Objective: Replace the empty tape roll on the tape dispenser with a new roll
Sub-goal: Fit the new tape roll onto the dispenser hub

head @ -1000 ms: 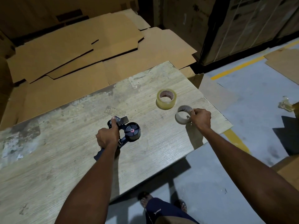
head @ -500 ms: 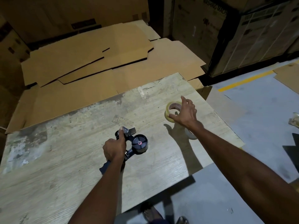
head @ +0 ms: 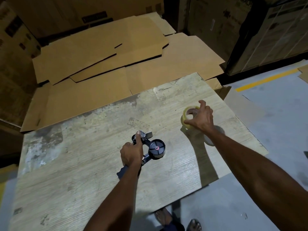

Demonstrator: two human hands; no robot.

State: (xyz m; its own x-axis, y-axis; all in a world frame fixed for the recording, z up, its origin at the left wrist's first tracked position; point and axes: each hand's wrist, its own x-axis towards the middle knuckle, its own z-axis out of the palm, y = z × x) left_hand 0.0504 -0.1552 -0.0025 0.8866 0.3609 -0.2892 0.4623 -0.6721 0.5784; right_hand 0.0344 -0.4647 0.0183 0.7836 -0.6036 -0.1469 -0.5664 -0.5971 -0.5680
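Slippage is the risk I'd judge from the head view: the right hand (head: 202, 118) pinches the new tape roll (head: 187, 114) only by its rim, at the table's (head: 83, 172) far right. The left hand (head: 131, 153) grips the tape dispenser (head: 156, 148) mid-table, its hub bare. The roll looks full, yellowish-clear, hole upward.

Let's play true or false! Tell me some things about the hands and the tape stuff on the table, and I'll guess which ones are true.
1. The left hand holds the tape dispenser. True.
2. The dispenser's wheel carries a tape roll. False: the wheel is bare.
3. The right hand grasps the new tape roll. True.
4. The empty core lies on the floor. False: it lies on the table, partly hidden by the right forearm.
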